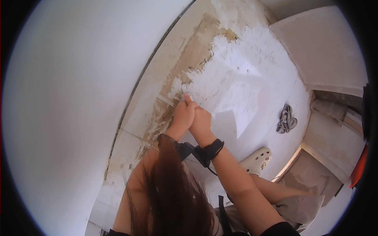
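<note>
Filling the left side: white panel (71, 98), with a dark seam (147, 65) along its edge. Pale floor (256, 67) takes the middle, shiny white toward the right. Ribbed board (323, 43) at upper right. Brown patch (193, 43) runs down the floor between seam and white area, ragged edge. Dark hair (173, 192) hangs over the lower middle, partly covering the left arm. Left hand (183, 116) and right hand (201, 121) press together over the floor, beside the brown patch. Left fingers look clamped on a small thing; right grip is hidden, cannot tell. Clog (258, 159) on a foot, lower right; grey cloth (286, 119) crumpled beyond it. Black band (214, 149) on right wrist. Pale tool (191, 94) barely shows at left fingertips, type unclear.
</note>
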`<state>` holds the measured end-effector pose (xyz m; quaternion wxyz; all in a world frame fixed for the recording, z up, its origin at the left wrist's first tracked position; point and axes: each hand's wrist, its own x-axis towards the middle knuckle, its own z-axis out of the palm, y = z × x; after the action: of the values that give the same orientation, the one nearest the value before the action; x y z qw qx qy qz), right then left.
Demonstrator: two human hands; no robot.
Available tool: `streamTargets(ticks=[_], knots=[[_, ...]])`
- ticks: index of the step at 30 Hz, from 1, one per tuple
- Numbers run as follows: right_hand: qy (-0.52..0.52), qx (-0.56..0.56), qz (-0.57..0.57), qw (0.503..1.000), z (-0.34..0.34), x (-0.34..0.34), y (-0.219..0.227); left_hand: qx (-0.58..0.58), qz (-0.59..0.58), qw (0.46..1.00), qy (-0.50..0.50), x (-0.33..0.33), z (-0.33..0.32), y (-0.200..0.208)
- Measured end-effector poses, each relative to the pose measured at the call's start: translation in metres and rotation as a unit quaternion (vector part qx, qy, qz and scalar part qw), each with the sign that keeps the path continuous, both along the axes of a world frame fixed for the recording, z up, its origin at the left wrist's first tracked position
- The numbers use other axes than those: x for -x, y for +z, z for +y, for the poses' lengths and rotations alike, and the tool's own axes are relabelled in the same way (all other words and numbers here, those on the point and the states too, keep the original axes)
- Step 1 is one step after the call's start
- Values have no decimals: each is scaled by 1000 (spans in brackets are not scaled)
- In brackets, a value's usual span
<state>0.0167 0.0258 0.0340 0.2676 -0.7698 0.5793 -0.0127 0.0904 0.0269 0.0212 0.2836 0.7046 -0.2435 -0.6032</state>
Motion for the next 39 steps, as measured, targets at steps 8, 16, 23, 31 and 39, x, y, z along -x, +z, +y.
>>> streamTargets(ticks=[8, 16, 23, 31, 39], knots=[[27, -1, 12, 1000, -16, -15, -3, 7, 21, 998, 54, -12, -12, -6], [10, -6, -10, 1000, -32, -13, -3, 11, 6, 999, 47, -9, -26, -5], [18, -31, 14, 999, -12, -12, 8, -10, 29, 998, 48, -11, -7, -7], [39, 3, 34, 999, -29, 3, 5, 16, 3, 998, 61, 5, -24, 0], [45, 10, 44, 998, -42, -5, 4, 63, -18, 996, 66, -4, -41, 8]])
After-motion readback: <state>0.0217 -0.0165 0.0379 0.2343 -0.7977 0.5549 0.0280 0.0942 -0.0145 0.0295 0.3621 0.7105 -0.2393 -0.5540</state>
